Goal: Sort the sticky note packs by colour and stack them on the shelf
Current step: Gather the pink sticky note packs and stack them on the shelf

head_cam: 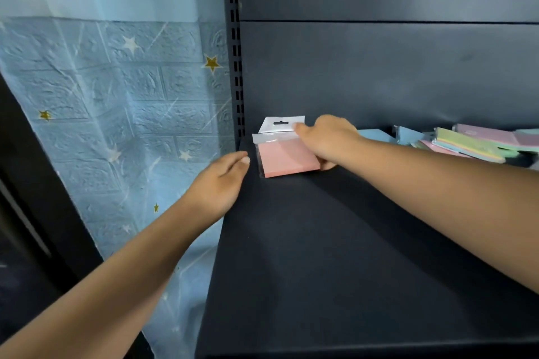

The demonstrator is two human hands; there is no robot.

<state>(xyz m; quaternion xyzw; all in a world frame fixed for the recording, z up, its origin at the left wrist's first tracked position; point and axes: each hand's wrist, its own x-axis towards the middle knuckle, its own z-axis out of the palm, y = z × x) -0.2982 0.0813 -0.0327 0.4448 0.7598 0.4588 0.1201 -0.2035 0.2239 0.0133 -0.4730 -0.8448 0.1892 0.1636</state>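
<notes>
A pink sticky note pack [287, 159] in clear wrap with a white hang tab lies on the dark shelf [335, 256] near the frame's centre, close to the slotted upright [234, 46] at the shelf's left edge. The right hand [326, 140] grips the pack's right side, thumb seemingly underneath. The left hand [220, 183] rests with relaxed fingers at the shelf's left edge, just beside the pack. A loose pile of pastel packs [472, 143] sits at the right.
</notes>
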